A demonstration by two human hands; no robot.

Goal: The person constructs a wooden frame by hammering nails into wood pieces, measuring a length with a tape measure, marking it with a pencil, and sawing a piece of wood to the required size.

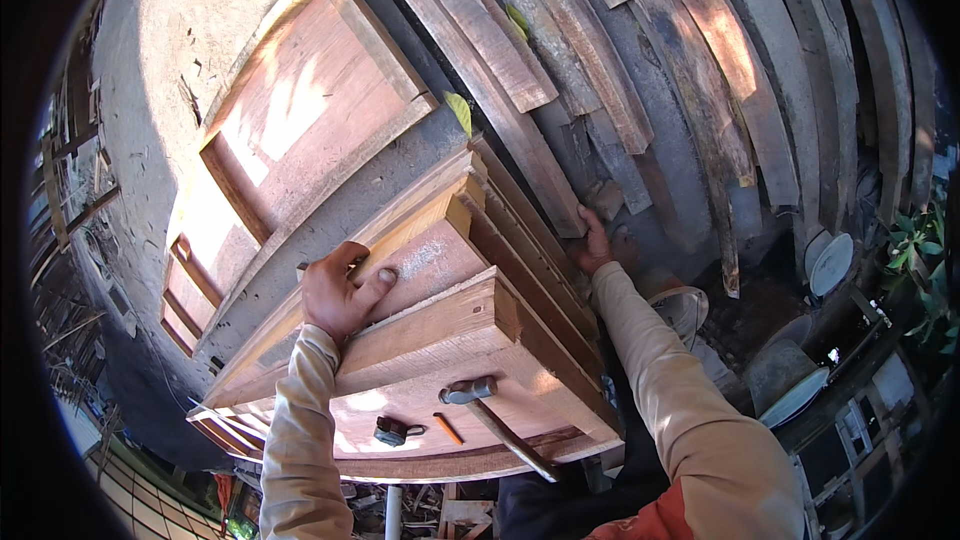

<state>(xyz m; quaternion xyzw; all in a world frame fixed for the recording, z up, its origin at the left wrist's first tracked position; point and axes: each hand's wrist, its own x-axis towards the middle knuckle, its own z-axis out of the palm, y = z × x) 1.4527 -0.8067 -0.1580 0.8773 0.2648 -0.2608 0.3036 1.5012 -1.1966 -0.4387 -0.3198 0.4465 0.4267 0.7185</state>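
A stack of wooden-framed plywood panels (440, 340) stands in front of me, its layers fanned slightly apart. My left hand (345, 290) is closed over a framed panel's (425, 255) edge, thumb pressed on the plywood and fingers curled over the timber. Beyond the stack's right side, my right hand (596, 242) is at the near end of a long plank (525, 155); its thumb lies along the wood and the other fingers are partly hidden. A hammer (468, 392), an orange pencil (448, 428) and a black tape measure (392, 431) rest on the nearest panel.
Another framed panel (310, 90) lies flat on the sunlit ground at the far left. Several long boards (690, 50) spread across the far right. Round-rimmed buckets (828, 262) and clutter crowd the right side, beside a leafy plant (918, 250).
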